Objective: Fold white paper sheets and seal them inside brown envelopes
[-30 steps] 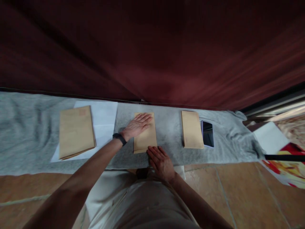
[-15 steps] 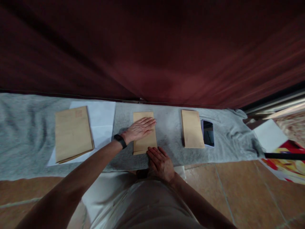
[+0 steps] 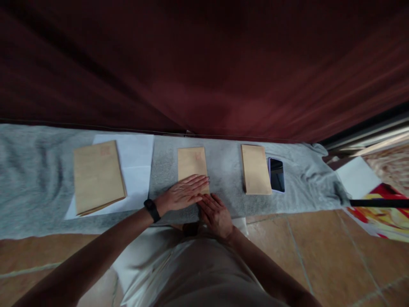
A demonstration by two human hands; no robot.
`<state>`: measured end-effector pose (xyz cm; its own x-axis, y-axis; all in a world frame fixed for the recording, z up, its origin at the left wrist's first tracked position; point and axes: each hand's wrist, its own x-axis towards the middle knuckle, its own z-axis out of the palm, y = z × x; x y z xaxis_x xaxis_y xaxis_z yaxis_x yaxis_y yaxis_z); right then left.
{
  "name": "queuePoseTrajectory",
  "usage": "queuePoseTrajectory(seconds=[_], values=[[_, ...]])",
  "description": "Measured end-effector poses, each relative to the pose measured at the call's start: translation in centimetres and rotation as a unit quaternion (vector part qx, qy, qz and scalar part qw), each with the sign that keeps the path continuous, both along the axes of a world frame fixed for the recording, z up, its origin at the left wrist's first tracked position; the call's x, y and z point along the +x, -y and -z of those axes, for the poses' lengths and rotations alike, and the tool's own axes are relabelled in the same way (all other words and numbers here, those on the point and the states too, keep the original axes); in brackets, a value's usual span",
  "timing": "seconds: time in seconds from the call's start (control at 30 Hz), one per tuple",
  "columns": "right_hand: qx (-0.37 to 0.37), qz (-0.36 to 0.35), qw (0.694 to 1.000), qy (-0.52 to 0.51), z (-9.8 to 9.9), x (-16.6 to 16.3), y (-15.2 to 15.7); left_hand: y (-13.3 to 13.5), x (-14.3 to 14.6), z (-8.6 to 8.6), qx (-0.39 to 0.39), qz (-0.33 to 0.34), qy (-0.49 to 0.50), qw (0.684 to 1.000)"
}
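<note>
We see the middle brown envelope (image 3: 191,164) lying flat on the grey cloth (image 3: 226,170), straight in front of the body, its long axis running away from us toward the dark red surface (image 3: 204,76); a faint red mark (image 3: 198,156) sits at its far right corner. Our left hand (image 3: 185,194) lies flat across its near part, fingers straight and together, pointing rightward, gripping nothing. Our right hand (image 3: 218,216) rests palm down with fingers extended forward and grasping nothing; with the left hand in the way, we cannot quite tell whether its fingertips lie on the near right corner or just beside it. To the right lie the small envelope stack (image 3: 256,170) and a phone (image 3: 277,175); to the left, larger envelopes (image 3: 98,179) partly cover white paper (image 3: 137,170).
</note>
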<state>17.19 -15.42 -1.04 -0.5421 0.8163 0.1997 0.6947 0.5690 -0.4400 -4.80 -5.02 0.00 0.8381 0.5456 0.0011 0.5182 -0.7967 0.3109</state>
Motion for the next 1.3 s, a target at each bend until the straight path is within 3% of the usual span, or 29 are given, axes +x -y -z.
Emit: queuePoseTrajectory(seconds=[0.2, 0.43, 0.77, 0.87, 1.1, 1.3], values=[[0.001, 0.005, 1.000, 0.009, 0.0, 0.0, 0.0, 4.5, -1.7, -0.2, 0.027, -0.023, 0.012, 0.999], [0.003, 0.006, 1.000, 0.022, 0.0, 0.0, 0.0, 9.3, -2.7, 0.9, 0.109, -0.094, 0.016, 0.989], [0.029, 0.060, 0.997, 0.034, -0.1, 2.4, 0.3, 10.8, -4.2, 0.9, 0.152, -0.130, 0.024, 0.980], [0.029, 0.062, 0.997, 0.036, -0.6, 1.4, 0.4, 10.9, -4.2, 1.1, 0.154, -0.129, 0.023, 0.979], [0.015, -0.020, 0.999, 0.039, -0.4, -3.1, 0.4, 10.8, -4.3, 1.5, 0.166, -0.130, 0.017, 0.977], [-0.001, 0.018, 0.999, 0.042, 0.0, -1.5, 0.5, 11.0, -4.4, 1.6, 0.179, -0.135, 0.021, 0.974]])
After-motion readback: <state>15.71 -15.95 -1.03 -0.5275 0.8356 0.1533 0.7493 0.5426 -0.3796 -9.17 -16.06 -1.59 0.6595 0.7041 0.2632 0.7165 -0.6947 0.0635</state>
